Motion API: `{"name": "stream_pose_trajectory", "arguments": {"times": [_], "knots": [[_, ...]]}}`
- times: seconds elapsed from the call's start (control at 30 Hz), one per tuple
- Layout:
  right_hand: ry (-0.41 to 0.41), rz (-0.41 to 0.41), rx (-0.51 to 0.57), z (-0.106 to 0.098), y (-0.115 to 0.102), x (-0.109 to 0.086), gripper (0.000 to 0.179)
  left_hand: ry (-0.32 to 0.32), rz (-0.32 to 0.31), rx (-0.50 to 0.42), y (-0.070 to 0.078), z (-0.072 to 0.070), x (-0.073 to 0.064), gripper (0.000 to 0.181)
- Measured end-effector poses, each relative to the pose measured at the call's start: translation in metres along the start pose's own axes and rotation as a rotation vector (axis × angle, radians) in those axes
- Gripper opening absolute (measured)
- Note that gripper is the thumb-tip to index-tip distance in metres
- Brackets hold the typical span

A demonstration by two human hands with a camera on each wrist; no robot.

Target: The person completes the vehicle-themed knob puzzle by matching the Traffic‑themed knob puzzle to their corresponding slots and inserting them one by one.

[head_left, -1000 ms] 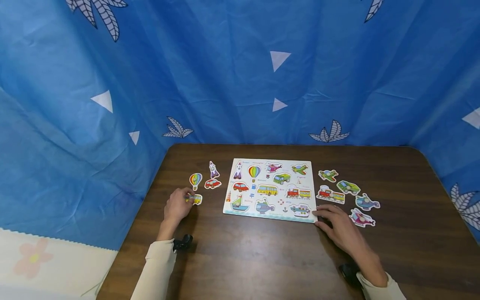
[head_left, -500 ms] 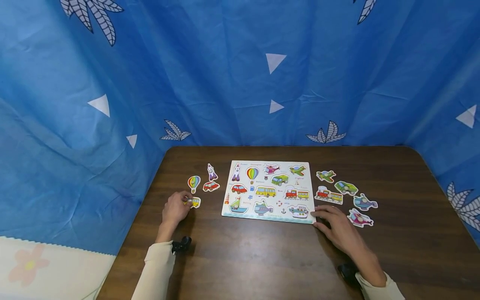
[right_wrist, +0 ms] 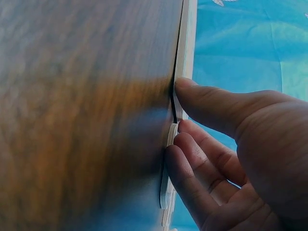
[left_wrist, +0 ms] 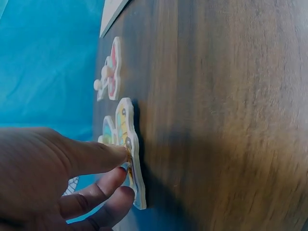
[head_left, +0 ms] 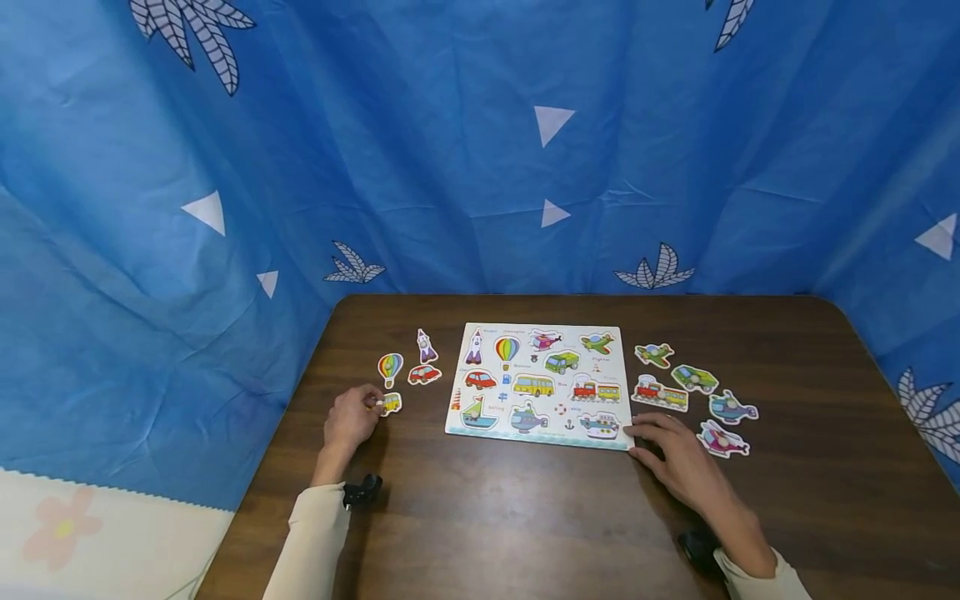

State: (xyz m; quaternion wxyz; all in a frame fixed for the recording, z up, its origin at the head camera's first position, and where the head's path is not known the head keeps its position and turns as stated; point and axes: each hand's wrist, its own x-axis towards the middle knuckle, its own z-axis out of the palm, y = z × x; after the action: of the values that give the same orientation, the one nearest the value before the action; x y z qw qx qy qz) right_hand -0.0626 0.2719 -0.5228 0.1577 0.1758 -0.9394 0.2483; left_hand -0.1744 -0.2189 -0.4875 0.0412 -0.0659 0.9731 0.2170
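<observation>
In the head view my left hand point(head_left: 352, 418) is at the left of the table. Its thumb and fingers pinch a yellow bus puzzle piece point(head_left: 392, 404). The left wrist view shows the bus piece point(left_wrist: 126, 120) close against the table with a shadow beside it; its knob is hidden by the fingertips. A white picture puzzle board point(head_left: 551, 436) lies mid-table. My right hand point(head_left: 678, 457) touches its near right corner, thumb at the front edge and fingers extended. In the right wrist view the thumb meets the board's edge point(right_wrist: 185, 57).
Left of the board lie a balloon piece point(head_left: 390, 367), a rocket piece point(head_left: 427, 346) and a red car piece point(head_left: 424, 374). On its right are several more, including a train point(head_left: 660, 393), a green truck point(head_left: 694, 378) and a pink helicopter point(head_left: 723, 439). A blue curtain point(head_left: 465, 167) hangs behind the table.
My left hand has drawn slightly left and toward me, and the bus piece in its fingers has shifted a little. My right hand stays at the board's corner. The head view has shifted slightly.
</observation>
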Motion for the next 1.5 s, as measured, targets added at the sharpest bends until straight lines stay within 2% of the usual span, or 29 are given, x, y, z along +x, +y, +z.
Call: {"name": "stream_pose_trajectory", "arguments": {"times": [0.23, 0.4, 0.63, 1.03, 1.5], "knots": [[-0.002, -0.003, 0.004, -0.001, 0.000, 0.000, 0.028, 0.024, 0.022, -0.003, 0.007, -0.009, 0.000, 0.012], [0.002, -0.008, 0.011, 0.000, 0.000, 0.000, 0.029, 0.056, 0.056, 0.000, 0.018, -0.019, 0.004, 0.011], [-0.001, -0.004, 0.012, 0.000, 0.001, 0.000, 0.029, 0.044, 0.087, -0.012, 0.037, -0.024, 0.009, 0.013], [-0.025, 0.015, 0.014, 0.001, 0.003, 0.000, 0.028, 0.041, 0.144, -0.034, 0.071, -0.015, 0.012, 0.014], [-0.025, 0.014, 0.013, 0.004, 0.006, 0.000, 0.028, 0.059, 0.255, -0.048, 0.098, 0.012, 0.014, 0.011]]}}
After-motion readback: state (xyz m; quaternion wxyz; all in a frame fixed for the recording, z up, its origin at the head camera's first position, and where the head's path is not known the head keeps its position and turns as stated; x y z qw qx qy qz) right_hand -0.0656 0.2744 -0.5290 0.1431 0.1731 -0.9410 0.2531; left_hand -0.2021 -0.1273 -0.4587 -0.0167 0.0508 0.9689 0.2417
